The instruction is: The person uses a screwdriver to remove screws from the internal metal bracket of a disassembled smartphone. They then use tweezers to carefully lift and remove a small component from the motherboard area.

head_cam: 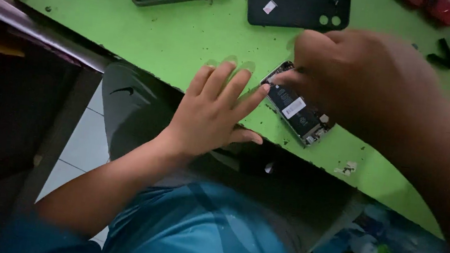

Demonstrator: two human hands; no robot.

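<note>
Opened phone (297,113) lies near the front edge of the green table (179,36), its insides facing up and its long axis running diagonally from upper left to lower right. From the head view, the left hand (212,114) rests flat just left of it, fingers (230,84) straight and close together, the tips reaching the phone's upper end. The right hand (349,73) is blurred, curled over the phone's top corner; whether it pinches anything I cannot tell. A black back cover (298,4) lies farther back
</note>
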